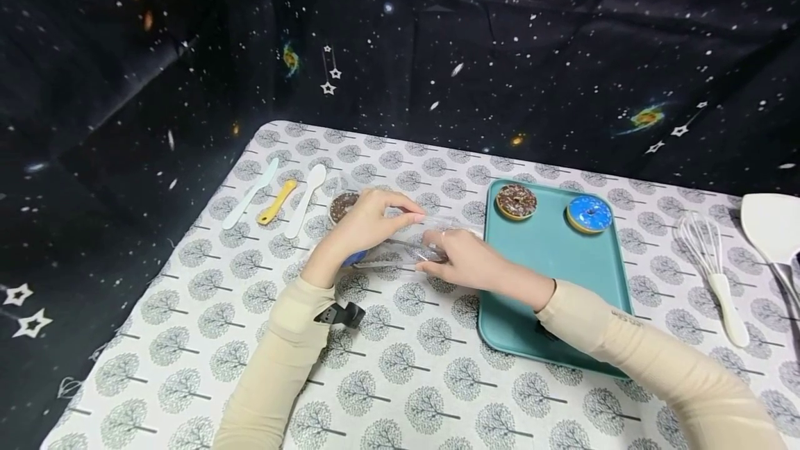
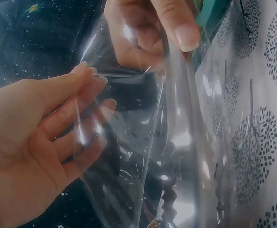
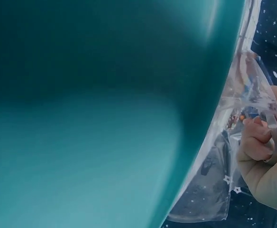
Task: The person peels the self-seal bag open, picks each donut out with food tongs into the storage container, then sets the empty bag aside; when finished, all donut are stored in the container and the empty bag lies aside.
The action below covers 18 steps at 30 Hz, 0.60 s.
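Observation:
My left hand (image 1: 369, 217) pinches the edge of a clear plastic bag (image 2: 124, 137), its fingertips on the film in the left wrist view. From the bag's other side, my right hand (image 1: 465, 255) grips metal tongs (image 2: 181, 133), whose scalloped arms reach into the bag. Around the left hand, a chocolate sprinkled donut (image 1: 342, 206) and a blue donut (image 1: 354, 258) show at the bag's far end, both partly hidden by that hand. On the teal tray (image 1: 550, 269) beside the right hand lie another chocolate donut (image 1: 517, 201) and another blue donut (image 1: 590, 214).
Left of the bag lie a pale green knife (image 1: 251, 193), a yellow spreader (image 1: 277, 202) and a white spoon (image 1: 306, 200). Right of the tray are a whisk (image 1: 712, 269) and a white spatula (image 1: 771, 228). My right forearm crosses the tray. A dark star-print cloth (image 1: 400, 54) hangs behind the table.

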Available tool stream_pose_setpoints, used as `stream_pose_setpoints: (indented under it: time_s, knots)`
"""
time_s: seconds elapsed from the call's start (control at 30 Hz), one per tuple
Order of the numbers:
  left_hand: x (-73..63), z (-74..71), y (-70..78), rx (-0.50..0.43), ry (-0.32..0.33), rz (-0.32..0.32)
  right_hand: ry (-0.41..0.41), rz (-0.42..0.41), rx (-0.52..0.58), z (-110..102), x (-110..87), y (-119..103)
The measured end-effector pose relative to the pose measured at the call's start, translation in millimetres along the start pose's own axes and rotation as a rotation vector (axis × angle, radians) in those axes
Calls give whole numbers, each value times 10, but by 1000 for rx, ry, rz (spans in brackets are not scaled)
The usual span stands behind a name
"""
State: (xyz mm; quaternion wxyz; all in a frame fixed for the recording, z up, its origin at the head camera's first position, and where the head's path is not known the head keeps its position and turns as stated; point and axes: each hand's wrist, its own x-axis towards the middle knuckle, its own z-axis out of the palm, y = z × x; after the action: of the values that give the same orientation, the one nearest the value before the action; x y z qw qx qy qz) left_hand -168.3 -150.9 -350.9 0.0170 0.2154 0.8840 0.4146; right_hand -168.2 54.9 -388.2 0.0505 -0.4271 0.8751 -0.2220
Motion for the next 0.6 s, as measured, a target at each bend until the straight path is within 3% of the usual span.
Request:
stream_pose_setpoints:
  time_s: [0.6]
  knots:
    - [7,17,-33,-55,-32,37,139,-142,-121,-10,-43,-44]
